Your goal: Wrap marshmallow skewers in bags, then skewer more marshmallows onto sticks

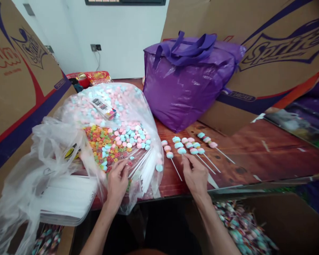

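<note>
My right hand (194,174) pinches the stick of a candy skewer just below its sweets. That candy skewer (178,145) carries mostly pale blue pieces and lies among several others on the red wood-grain table. One finished-looking skewer (168,150) is to its left; a pair (194,146) and another skewer (208,140) are to its right. My left hand (118,179) is at the near edge of the sugared gummy rings (106,145), fingers curled together; whatever is between its fingertips is hidden. Pink and blue round candies (133,136) and loose white sticks (147,173) lie beside the rings.
A large clear bag of candies (122,95) bears a labelled packet (103,108). A tub of white sticks (69,198) stands front left. Behind are a purple bag (186,88) and cardboard boxes (281,53). Below the table edge, a box holds many skewers (241,226).
</note>
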`<act>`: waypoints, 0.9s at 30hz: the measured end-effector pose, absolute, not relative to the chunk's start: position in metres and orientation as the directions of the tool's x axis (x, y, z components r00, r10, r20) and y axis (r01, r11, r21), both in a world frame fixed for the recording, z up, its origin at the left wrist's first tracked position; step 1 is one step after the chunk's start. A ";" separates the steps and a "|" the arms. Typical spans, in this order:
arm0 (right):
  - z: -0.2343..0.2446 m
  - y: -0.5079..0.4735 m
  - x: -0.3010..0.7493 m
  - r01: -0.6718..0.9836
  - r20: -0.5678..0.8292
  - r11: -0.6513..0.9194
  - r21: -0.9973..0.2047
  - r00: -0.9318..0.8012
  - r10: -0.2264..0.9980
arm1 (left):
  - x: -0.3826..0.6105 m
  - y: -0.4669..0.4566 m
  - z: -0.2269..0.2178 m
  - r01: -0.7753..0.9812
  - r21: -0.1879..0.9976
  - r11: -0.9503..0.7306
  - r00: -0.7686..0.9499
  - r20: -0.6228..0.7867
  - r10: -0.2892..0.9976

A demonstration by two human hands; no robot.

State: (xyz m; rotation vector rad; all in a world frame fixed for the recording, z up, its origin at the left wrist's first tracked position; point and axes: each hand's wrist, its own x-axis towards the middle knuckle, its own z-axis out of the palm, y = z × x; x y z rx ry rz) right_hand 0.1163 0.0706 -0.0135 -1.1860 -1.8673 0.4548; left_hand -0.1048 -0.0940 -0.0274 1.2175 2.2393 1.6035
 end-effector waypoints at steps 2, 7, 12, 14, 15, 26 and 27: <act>-0.023 0.078 0.119 0.567 0.453 0.494 -0.659 -0.225 0.862 | -0.104 -0.094 -0.026 0.541 0.835 0.101 -0.675 0.360 0.644; -0.036 0.081 0.119 0.623 0.429 0.477 -0.620 -0.240 0.871 | -0.104 -0.096 -0.022 0.597 0.797 0.096 -0.689 0.447 0.571; -0.031 0.078 0.118 0.631 0.532 0.470 -0.618 -0.105 0.841 | -0.098 -0.096 -0.021 0.659 0.743 0.118 -0.654 0.489 0.577; -0.028 0.077 0.118 0.622 0.605 0.525 -0.581 -0.102 0.790 | -0.095 -0.094 -0.019 0.665 0.736 0.131 -0.638 0.467 0.613; -0.027 0.076 0.118 0.616 0.638 0.556 -0.558 -0.111 0.762 | -0.094 -0.093 -0.017 0.665 0.734 0.137 -0.630 0.453 0.631; -0.004 0.022 0.078 0.348 0.662 0.875 -0.337 -0.573 0.483 | -0.105 -0.055 0.009 0.799 0.414 0.437 -0.498 0.047 0.866; -0.003 0.016 0.071 0.375 0.604 0.871 -0.317 -0.628 0.490 | -0.106 -0.053 0.009 0.801 0.398 0.446 -0.500 0.037 0.865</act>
